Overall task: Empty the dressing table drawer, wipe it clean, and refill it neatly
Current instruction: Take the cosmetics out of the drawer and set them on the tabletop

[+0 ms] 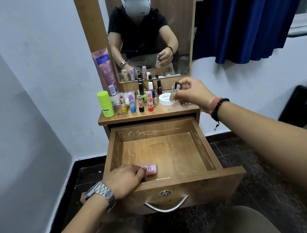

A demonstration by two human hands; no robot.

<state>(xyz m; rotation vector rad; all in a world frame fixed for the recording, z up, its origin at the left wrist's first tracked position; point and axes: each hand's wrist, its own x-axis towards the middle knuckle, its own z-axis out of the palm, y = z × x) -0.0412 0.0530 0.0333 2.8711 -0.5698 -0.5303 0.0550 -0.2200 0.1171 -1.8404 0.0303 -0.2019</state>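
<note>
Pink tube pinched in my left hand at the drawer's seven o'clock, right hand gripping a small bottle: emptying nearly done, wiping next.

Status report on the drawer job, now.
Left hand grips pink tube inside drawer. Right hand holds small clear bottle over tabletop. Nothing in the way.
</note>
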